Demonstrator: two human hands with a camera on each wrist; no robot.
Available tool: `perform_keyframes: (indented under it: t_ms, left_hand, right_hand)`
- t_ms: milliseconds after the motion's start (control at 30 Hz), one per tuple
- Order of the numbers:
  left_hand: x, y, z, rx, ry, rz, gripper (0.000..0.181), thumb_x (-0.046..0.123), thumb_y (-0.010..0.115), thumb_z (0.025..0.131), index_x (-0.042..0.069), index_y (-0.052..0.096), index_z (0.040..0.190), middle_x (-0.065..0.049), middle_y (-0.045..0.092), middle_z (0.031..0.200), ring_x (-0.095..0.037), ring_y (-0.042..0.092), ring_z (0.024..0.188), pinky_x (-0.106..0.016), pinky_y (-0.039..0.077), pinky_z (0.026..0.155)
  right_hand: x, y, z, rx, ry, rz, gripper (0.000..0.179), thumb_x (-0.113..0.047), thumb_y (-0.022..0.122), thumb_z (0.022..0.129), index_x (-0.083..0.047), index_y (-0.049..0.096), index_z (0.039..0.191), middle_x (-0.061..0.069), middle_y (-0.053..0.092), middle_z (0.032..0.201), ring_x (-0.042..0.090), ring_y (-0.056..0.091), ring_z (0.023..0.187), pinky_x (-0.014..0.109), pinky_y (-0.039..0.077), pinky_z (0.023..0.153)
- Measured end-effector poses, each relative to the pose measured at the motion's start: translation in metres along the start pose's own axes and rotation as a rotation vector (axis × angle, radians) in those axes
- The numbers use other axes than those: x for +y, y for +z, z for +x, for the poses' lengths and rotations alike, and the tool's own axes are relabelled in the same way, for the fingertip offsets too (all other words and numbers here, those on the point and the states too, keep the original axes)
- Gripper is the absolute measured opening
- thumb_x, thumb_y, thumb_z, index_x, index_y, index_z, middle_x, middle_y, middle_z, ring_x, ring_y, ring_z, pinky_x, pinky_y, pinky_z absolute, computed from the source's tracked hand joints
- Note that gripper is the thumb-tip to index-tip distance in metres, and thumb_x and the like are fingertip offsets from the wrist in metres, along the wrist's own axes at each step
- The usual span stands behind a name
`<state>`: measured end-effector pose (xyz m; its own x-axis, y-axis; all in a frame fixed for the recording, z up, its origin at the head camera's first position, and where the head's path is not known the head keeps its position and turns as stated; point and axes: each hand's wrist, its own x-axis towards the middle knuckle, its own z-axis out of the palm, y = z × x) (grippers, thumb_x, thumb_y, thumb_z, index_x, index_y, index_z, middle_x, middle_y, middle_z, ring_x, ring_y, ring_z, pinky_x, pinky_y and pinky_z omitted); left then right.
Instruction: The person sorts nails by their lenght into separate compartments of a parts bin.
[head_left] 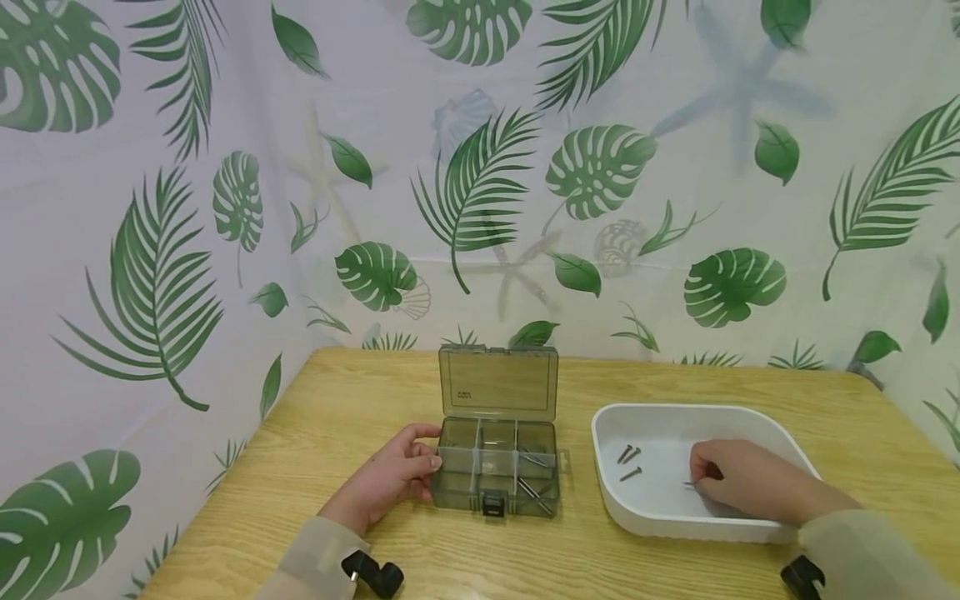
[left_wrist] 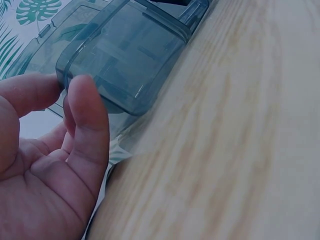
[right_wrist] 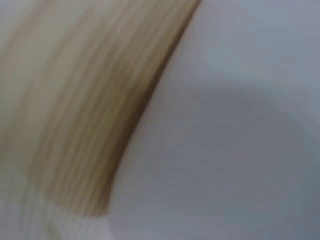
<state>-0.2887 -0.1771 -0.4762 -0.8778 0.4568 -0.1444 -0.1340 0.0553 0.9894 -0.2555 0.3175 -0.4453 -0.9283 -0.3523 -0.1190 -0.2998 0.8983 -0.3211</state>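
The right hand, curled, pinches a thin metal piece (mostly hidden) inside the white tray, and the left hand grips the left edge of the compartmented box, its lid raised before the leafy backdrop.

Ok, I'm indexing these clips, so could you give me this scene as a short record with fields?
Surface: wood-grain table, leaf-print backdrop behind
Box: translucent grey organizer box, lid raised, six compartments
Box contents: metal pieces in the right-hand compartments
Tray: white tray, right of the box
Tray contents: three loose screws left of the right hand
Left hand: grips the box's left side
Right hand: in the tray, seems to pinch a thin metal piece
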Motion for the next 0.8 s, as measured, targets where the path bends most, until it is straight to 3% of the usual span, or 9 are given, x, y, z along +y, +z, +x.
perform_keyframes:
  t_ms: [267, 500, 633, 800]
  left_hand:
    - [-0.001, 0.000, 0.000, -0.001, 0.001, -0.001, 0.055, 0.014, 0.060, 0.103, 0.004, 0.034, 0.150, -0.007, 0.052, 0.093, -0.017, 0.050, 0.072, -0.034, 0.055, 0.064]
    - [0.001, 0.000, 0.000, 0.000, 0.003, 0.002, 0.055, 0.014, 0.060, 0.103, 0.005, 0.034, 0.150, -0.008, 0.052, 0.094, -0.018, 0.050, 0.072, -0.034, 0.055, 0.064]
    - [0.002, 0.001, -0.001, -0.001, 0.006, 0.006, 0.055, 0.014, 0.060, 0.103, 0.005, 0.034, 0.150, -0.008, 0.052, 0.094, -0.018, 0.050, 0.072, -0.035, 0.055, 0.065]
    - [0.000, 0.000, -0.001, 0.001, 0.002, 0.003, 0.055, 0.014, 0.060, 0.103, 0.005, 0.034, 0.151, -0.008, 0.052, 0.095, -0.018, 0.051, 0.073, -0.035, 0.056, 0.065]
  right_hand:
    - [-0.030, -0.007, 0.004, 0.040, -0.041, 0.077, 0.014, -0.009, 0.067, 0.091, -0.023, 0.063, 0.090, -0.010, 0.055, 0.079, 0.008, 0.050, 0.076, 0.029, 0.041, 0.067]
    - [-0.057, -0.020, 0.005, 0.116, -0.137, 0.078, 0.023, -0.005, 0.059, 0.097, -0.017, 0.072, 0.111, -0.010, 0.061, 0.091, 0.007, 0.052, 0.081, 0.029, 0.047, 0.070]
    - [-0.071, -0.024, 0.004, 0.154, -0.209, 0.060, 0.027, -0.002, 0.054, 0.099, -0.019, 0.074, 0.109, -0.012, 0.062, 0.098, 0.004, 0.055, 0.087, 0.030, 0.049, 0.073]
    - [-0.087, -0.024, 0.008, 0.136, -0.253, 0.089, 0.027, -0.004, 0.049, 0.104, -0.020, 0.069, 0.110, -0.012, 0.061, 0.104, 0.009, 0.060, 0.095, 0.033, 0.052, 0.078]
